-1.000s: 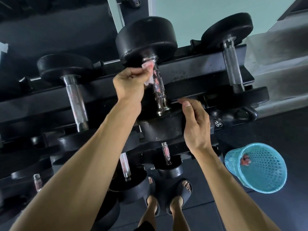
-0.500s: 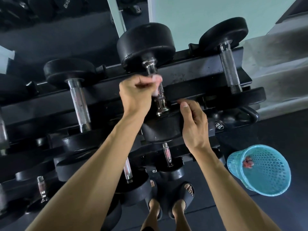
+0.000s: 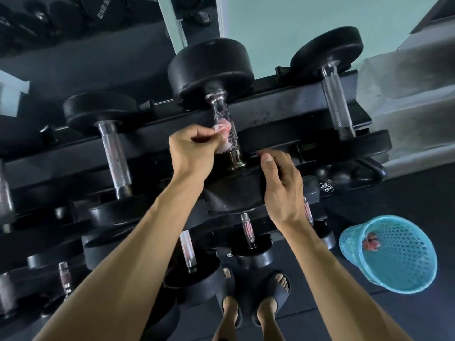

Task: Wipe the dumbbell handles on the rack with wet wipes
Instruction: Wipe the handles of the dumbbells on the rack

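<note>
"22 KG" on a dumbbell end [image 3: 326, 187]

This is looking like a gym's free-weights corner: a tiered black steel rack [image 3: 283, 112] is holding rows of black round-headed dumbbells with knurled chrome handles [image 3: 336, 104], one head showing a "22 KG" mark [image 3: 326, 187]. Dark rubber matting [image 3: 406, 313] is covering the floor, where a turquoise perforated plastic bin [image 3: 394, 257] is standing beside the rack.
</note>
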`<state>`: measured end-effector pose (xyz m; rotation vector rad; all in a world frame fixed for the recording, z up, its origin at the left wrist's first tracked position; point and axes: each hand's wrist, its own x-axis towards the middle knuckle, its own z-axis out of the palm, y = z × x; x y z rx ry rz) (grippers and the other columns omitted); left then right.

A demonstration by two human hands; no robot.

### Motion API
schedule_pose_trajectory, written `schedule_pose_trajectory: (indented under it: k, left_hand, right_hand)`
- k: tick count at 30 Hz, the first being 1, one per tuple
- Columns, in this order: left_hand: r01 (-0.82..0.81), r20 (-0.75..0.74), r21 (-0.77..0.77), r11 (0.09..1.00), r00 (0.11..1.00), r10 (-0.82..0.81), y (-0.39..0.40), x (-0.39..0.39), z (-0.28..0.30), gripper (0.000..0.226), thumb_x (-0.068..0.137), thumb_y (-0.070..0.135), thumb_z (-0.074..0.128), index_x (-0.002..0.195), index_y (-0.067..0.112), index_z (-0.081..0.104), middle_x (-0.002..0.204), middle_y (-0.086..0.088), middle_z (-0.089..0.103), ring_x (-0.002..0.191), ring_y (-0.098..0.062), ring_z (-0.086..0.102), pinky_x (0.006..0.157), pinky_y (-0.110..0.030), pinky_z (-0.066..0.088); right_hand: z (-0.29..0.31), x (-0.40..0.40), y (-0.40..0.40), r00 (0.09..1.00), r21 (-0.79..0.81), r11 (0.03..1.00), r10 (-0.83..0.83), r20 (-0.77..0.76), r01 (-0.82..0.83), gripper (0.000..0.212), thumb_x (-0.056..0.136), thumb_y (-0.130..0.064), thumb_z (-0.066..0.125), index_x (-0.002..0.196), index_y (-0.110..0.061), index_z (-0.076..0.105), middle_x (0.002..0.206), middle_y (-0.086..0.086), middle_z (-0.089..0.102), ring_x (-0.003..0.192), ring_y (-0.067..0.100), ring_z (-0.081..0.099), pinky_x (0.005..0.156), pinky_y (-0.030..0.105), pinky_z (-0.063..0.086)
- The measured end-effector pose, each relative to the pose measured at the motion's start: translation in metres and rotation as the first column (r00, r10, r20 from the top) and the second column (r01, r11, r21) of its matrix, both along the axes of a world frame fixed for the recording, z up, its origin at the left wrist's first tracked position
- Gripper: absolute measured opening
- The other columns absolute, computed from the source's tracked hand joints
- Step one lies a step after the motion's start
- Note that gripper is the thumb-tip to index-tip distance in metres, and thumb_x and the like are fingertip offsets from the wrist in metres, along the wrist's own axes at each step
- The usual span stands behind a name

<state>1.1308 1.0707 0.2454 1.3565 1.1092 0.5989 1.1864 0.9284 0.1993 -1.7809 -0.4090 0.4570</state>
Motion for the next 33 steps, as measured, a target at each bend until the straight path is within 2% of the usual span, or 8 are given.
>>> schedule_pose_trajectory:
  k: [6, 9, 14, 17, 21, 26, 31, 33]
  left_hand:
    - [-0.037, 0.022, 0.236, 0.971, 0.999, 0.033, 0.023, 0.025, -0.001, 0.020, 0.072, 0.014, 0.089, 0.068, 0.022, 0.071, 0.071, 0.001, 0.075, 0.072, -0.015, 0.075, 0.074, -0.033, 0.061]
    - [0.148, -0.050, 0.345, 0.927, 0.989, -0.139, 0.018, 0.010, 0.000, 0.009, 0.080, 0.016, 0.083, 0.079, 0.022, 0.076, 0.081, 0.002, 0.076, 0.074, -0.011, 0.074, 0.072, -0.032, 0.062]
    - [0.504, -0.323, 0.589, 0.632, 0.863, -0.388, 0.003, -0.018, -0.008, 0.010, 0.084, 0.022, 0.079, 0.093, 0.017, 0.080, 0.085, 0.002, 0.071, 0.072, -0.012, 0.067, 0.069, -0.031, 0.057]
    - [0.505, -0.352, 0.709, 0.492, 0.858, -0.374, 0.021, -0.002, -0.007, 0.015, 0.088, 0.027, 0.073, 0.096, 0.017, 0.080, 0.089, 0.002, 0.070, 0.069, -0.004, 0.060, 0.065, -0.014, 0.050]
    - [0.443, -0.353, 0.748, 0.494, 0.896, -0.269, 0.030, 0.011, -0.005, 0.008, 0.087, 0.019, 0.075, 0.093, 0.018, 0.080, 0.084, 0.012, 0.062, 0.069, 0.002, 0.055, 0.068, -0.009, 0.045]
    - [0.705, -0.483, 0.581, 0.406, 0.700, -0.525, 0.017, -0.011, -0.007, 0.015, 0.086, 0.026, 0.077, 0.092, 0.013, 0.081, 0.080, -0.002, 0.067, 0.066, -0.013, 0.061, 0.062, -0.033, 0.052]
    - [0.547, -0.403, 0.710, 0.444, 0.832, -0.381, 0.034, 0.012, 0.004, 0.011, 0.086, 0.025, 0.076, 0.089, 0.015, 0.080, 0.078, 0.001, 0.068, 0.061, -0.004, 0.057, 0.061, -0.016, 0.049]
    - [0.554, -0.391, 0.681, 0.479, 0.828, -0.402, 0.038, 0.012, 0.004, 0.011, 0.085, 0.023, 0.078, 0.091, 0.014, 0.080, 0.080, 0.007, 0.063, 0.065, 0.003, 0.060, 0.062, -0.010, 0.049]
  right_hand:
    - [0.000, 0.001, 0.001, 1.000, -0.013, 1.000, 0.008, 0.003, -0.008, 0.041, 0.088, -0.058, 0.035, 0.100, -0.035, 0.065, 0.106, -0.013, 0.065, 0.106, 0.001, 0.058, 0.088, 0.015, 0.041]
    - [-0.001, 0.001, 0.000, 1.000, -0.017, 1.000, 0.020, -0.011, -0.020, 0.043, 0.088, -0.059, 0.035, 0.102, -0.033, 0.066, 0.107, -0.012, 0.064, 0.106, 0.004, 0.058, 0.089, 0.018, 0.041]
    - [-0.001, 0.000, 0.001, 1.000, 0.007, 1.000, -0.004, 0.001, 0.004, 0.043, 0.089, -0.056, 0.037, 0.101, -0.028, 0.067, 0.103, -0.012, 0.064, 0.105, 0.009, 0.060, 0.090, 0.027, 0.045]
    - [-0.001, 0.001, 0.002, 1.000, 0.006, 1.000, 0.002, 0.000, -0.002, 0.041, 0.091, -0.053, 0.039, 0.103, -0.027, 0.068, 0.105, -0.011, 0.065, 0.106, 0.008, 0.060, 0.092, 0.028, 0.046]
    - [-0.005, 0.001, 0.000, 1.000, 0.018, 1.000, -0.010, -0.005, 0.010, 0.038, 0.092, -0.053, 0.040, 0.103, -0.030, 0.068, 0.107, -0.012, 0.065, 0.108, 0.006, 0.059, 0.093, 0.025, 0.044]
    - [-0.003, -0.001, 0.001, 1.000, 0.017, 1.000, -0.023, -0.001, 0.023, 0.037, 0.090, -0.055, 0.040, 0.100, -0.032, 0.068, 0.104, -0.012, 0.064, 0.104, 0.006, 0.060, 0.090, 0.026, 0.045]
    - [-0.002, -0.001, 0.001, 1.000, 0.007, 1.000, -0.018, 0.004, 0.018, 0.036, 0.090, -0.055, 0.041, 0.100, -0.032, 0.067, 0.106, -0.013, 0.065, 0.105, 0.001, 0.059, 0.091, 0.019, 0.043]
    - [-0.002, -0.001, 0.001, 1.000, 0.006, 1.000, -0.020, -0.004, 0.020, 0.038, 0.087, -0.058, 0.040, 0.103, -0.034, 0.066, 0.110, -0.012, 0.065, 0.106, -0.002, 0.057, 0.091, 0.014, 0.041]
